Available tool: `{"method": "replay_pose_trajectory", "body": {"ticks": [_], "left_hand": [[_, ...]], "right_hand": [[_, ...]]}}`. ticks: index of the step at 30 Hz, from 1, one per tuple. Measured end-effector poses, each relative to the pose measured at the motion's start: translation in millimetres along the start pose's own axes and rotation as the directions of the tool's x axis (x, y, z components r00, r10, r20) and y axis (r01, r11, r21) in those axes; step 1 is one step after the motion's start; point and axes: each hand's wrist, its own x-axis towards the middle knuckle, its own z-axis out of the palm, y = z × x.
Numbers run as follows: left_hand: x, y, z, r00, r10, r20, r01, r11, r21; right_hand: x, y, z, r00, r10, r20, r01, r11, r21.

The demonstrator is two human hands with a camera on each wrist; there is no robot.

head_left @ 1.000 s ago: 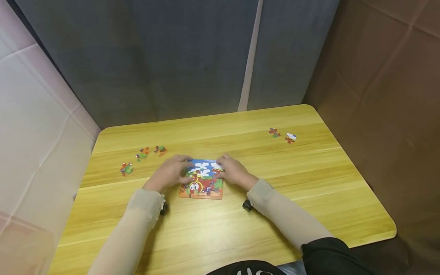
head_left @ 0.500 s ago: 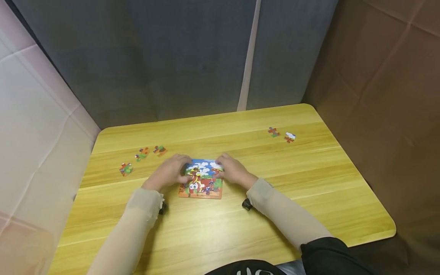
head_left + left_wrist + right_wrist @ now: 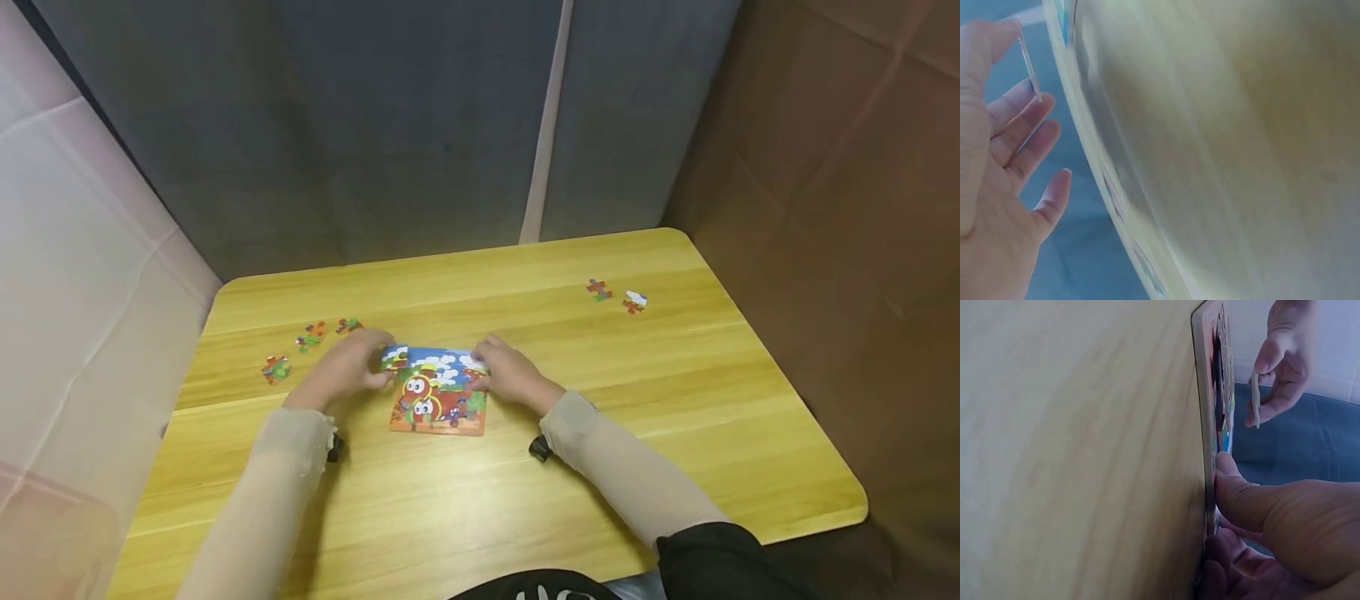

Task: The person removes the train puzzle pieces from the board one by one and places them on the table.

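A jigsaw puzzle [image 3: 447,400] in an orange-edged board lies near the middle of the table, showing big-eyed red cartoon figures under a blue, cloudy sky. Beyond its upper left corner, my left hand [image 3: 341,368] pinches a puzzle piece [image 3: 394,358] between thumb and fingertips. The left wrist view shows that puzzle piece [image 3: 1029,61] edge-on, raised off the table. My right hand [image 3: 515,375] grips the board's right edge. In the right wrist view its thumb [image 3: 1235,487] lies on the puzzle's face, with the other fingers at the edge.
Loose puzzle pieces lie at the table's left: one green and red [image 3: 277,368], one orange and green [image 3: 311,335], and one partly behind the left hand [image 3: 348,325]. Two more pieces, one reddish [image 3: 599,289] and one white-topped [image 3: 634,302], lie far right. Cloth walls surround the table [image 3: 675,400].
My left hand has moved left, away from the board, carrying a piece out from the puzzle's upper left. The right hand stays on the right edge.
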Motion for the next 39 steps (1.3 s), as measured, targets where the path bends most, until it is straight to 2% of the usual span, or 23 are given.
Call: {"method": "replay_pose_trajectory", "body": {"ticks": [9, 15, 23, 29, 33, 39], "left_hand": [[-4.4, -31.4, -7.0, 0.999, -0.044, -0.005, 0.044, 0.999, 0.005], [-16.2, -49.6, -8.9, 0.998, -0.053, -0.033, 0.053, 0.999, -0.008], [-32.4, -61.5, -14.5, 0.986, -0.157, -0.056, 0.159, 0.987, 0.039], [-40.1, -69.7, -19.1, 0.978, -0.205, -0.047, 0.208, 0.976, 0.065], [-44.9, -74.4, -20.3, 0.975, -0.217, -0.044, 0.219, 0.974, 0.062], [-49.4, -79.4, -20.6, 0.978, -0.202, -0.056, 0.205, 0.976, 0.072]], "right_hand": [[-10.2, 10.8, 2.6, 1.000, 0.022, -0.004, -0.022, 1.000, 0.008], [-8.4, 15.9, 1.5, 1.000, 0.018, -0.017, -0.018, 1.000, -0.006], [-8.0, 14.9, -1.2, 1.000, 0.015, -0.012, -0.015, 1.000, -0.018], [-8.1, 11.7, -0.7, 1.000, 0.011, -0.007, -0.011, 1.000, -0.007], [-8.0, 11.1, 0.1, 1.000, 0.010, -0.007, -0.010, 1.000, -0.012], [-8.7, 9.6, -0.6, 1.000, 0.018, -0.003, -0.018, 1.000, -0.016]]}}
